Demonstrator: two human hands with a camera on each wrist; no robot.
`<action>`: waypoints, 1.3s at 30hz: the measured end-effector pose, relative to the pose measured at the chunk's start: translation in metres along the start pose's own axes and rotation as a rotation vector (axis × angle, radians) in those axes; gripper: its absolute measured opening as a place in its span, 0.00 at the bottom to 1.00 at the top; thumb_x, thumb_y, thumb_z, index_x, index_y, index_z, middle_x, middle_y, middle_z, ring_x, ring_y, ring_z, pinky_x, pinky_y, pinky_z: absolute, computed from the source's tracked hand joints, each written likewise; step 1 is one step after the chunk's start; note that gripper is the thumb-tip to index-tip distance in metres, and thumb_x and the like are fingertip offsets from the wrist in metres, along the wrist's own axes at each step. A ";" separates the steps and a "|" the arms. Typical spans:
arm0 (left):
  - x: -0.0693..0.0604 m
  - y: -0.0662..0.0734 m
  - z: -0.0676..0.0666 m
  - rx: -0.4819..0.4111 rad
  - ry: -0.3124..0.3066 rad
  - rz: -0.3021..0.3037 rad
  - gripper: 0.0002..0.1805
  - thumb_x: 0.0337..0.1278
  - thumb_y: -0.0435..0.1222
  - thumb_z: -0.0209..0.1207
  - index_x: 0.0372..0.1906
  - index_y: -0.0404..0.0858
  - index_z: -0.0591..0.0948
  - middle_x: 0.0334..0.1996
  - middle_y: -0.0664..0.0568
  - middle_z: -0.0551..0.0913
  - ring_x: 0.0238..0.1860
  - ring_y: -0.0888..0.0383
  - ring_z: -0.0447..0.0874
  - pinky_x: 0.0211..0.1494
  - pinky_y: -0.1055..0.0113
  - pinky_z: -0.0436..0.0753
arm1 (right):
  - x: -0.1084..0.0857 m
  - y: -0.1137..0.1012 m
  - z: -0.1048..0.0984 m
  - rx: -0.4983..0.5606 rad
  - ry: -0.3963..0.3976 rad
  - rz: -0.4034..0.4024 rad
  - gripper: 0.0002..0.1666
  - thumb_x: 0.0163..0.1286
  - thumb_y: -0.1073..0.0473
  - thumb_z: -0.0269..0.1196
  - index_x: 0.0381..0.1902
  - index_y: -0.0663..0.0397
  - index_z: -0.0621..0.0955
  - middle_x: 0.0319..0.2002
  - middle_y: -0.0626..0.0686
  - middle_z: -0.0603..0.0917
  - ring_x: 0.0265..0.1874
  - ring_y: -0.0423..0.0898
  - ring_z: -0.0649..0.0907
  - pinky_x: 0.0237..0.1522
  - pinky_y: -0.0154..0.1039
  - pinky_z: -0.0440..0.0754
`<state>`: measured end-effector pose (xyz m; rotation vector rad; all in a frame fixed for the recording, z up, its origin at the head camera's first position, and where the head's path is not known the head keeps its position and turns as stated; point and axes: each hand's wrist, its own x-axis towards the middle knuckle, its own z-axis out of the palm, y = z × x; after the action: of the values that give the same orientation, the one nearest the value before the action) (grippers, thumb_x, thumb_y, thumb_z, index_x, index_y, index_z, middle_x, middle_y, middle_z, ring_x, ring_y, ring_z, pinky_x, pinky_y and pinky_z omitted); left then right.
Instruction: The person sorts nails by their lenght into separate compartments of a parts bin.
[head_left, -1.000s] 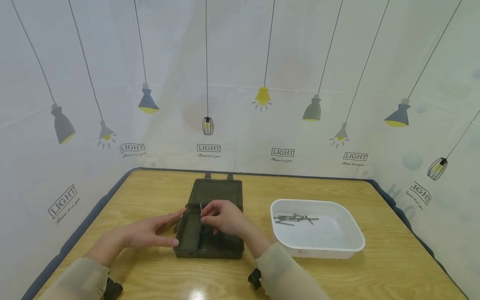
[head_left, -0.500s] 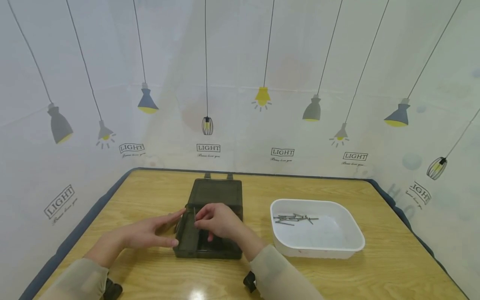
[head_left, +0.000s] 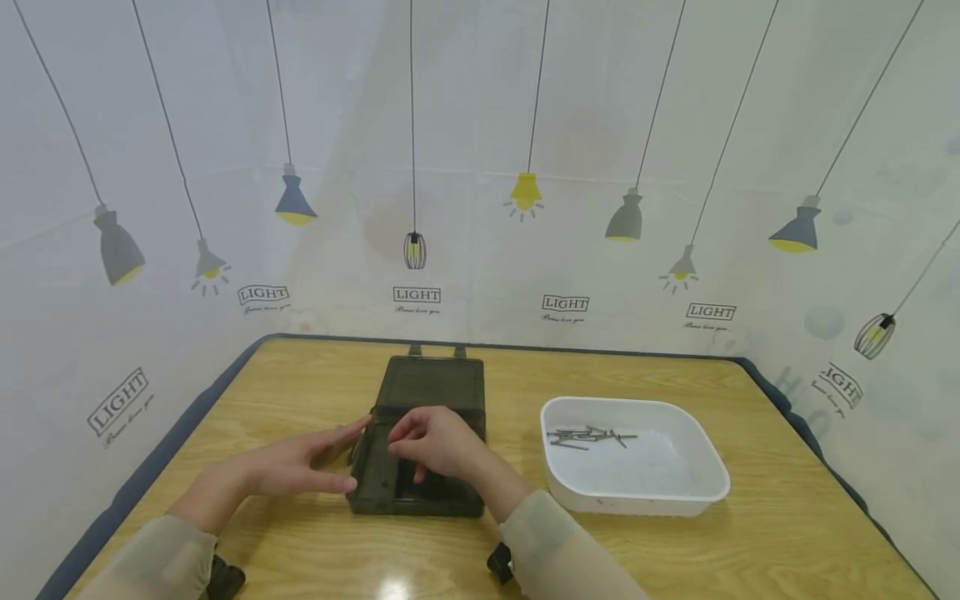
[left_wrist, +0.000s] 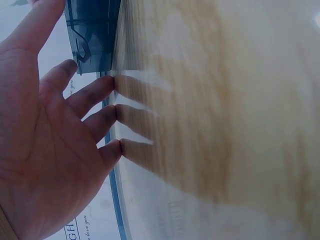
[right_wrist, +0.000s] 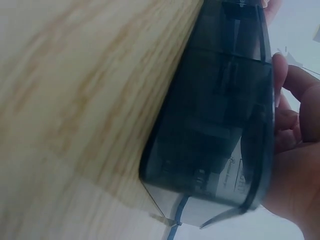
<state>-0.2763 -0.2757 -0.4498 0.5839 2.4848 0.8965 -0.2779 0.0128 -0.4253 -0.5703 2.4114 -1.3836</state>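
Note:
A dark translucent plastic box lies on the wooden table with its lid folded back. My left hand spreads along its left side, thumb at the front corner and a finger near the rear corner. My right hand hovers over the box's left compartment, fingers bent and thumb near the index finger; I see no thin metal pin between them. In the right wrist view, the box wall partly hides the bent fingers. The left fingertips touch the table beside the box.
A white plastic tray stands to the right of the box, with several thin metal pins, perhaps nails or screws, in its left part. Behind the table hangs a pale curtain printed with lamps.
The right hand has shifted slightly left over the box. The thin metal pin, upright in its fingertips before, has dropped out of sight. My left hand has stayed put.

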 end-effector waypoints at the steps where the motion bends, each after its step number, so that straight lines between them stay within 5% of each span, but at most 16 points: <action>1: 0.000 0.000 0.000 -0.001 -0.001 -0.001 0.52 0.71 0.61 0.68 0.91 0.64 0.53 0.89 0.48 0.59 0.89 0.33 0.52 0.82 0.22 0.58 | -0.001 0.000 -0.001 0.000 0.000 -0.001 0.02 0.76 0.57 0.74 0.43 0.47 0.90 0.35 0.43 0.91 0.19 0.44 0.86 0.36 0.37 0.87; 12: 0.001 0.006 -0.004 -0.023 -0.027 0.038 0.53 0.74 0.59 0.67 0.92 0.58 0.50 0.90 0.44 0.56 0.90 0.35 0.50 0.85 0.26 0.56 | -0.023 -0.005 -0.039 -0.011 0.016 -0.094 0.05 0.77 0.53 0.72 0.47 0.43 0.90 0.40 0.50 0.92 0.26 0.46 0.88 0.37 0.43 0.91; 16: 0.001 0.006 -0.005 -0.011 -0.026 0.059 0.53 0.74 0.58 0.67 0.92 0.55 0.50 0.90 0.43 0.56 0.90 0.36 0.51 0.87 0.29 0.55 | -0.037 -0.003 -0.064 -0.003 0.015 -0.103 0.09 0.79 0.51 0.71 0.50 0.46 0.89 0.43 0.51 0.91 0.33 0.58 0.90 0.42 0.53 0.93; 21: 0.000 0.007 -0.004 -0.009 -0.024 0.078 0.54 0.75 0.57 0.67 0.92 0.52 0.49 0.89 0.42 0.57 0.89 0.36 0.53 0.88 0.31 0.54 | -0.059 0.004 -0.100 -0.047 0.047 -0.063 0.12 0.80 0.48 0.70 0.53 0.46 0.88 0.45 0.52 0.90 0.33 0.55 0.88 0.40 0.46 0.88; 33: -0.001 0.005 -0.003 0.015 -0.008 0.091 0.53 0.75 0.56 0.66 0.92 0.54 0.50 0.89 0.43 0.59 0.88 0.35 0.56 0.86 0.30 0.57 | -0.095 0.063 -0.187 -0.044 0.212 0.083 0.16 0.80 0.51 0.69 0.56 0.56 0.86 0.44 0.56 0.91 0.34 0.52 0.86 0.30 0.39 0.82; 39: -0.003 0.003 0.000 0.022 -0.001 0.104 0.53 0.75 0.56 0.67 0.92 0.53 0.49 0.88 0.41 0.59 0.87 0.34 0.57 0.86 0.30 0.57 | -0.103 0.099 -0.208 -0.071 0.211 0.167 0.19 0.80 0.53 0.69 0.60 0.59 0.85 0.44 0.57 0.91 0.34 0.48 0.85 0.28 0.36 0.78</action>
<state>-0.2736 -0.2753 -0.4470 0.7271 2.4855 0.9079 -0.2993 0.2631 -0.4036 -0.2415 2.6135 -1.3520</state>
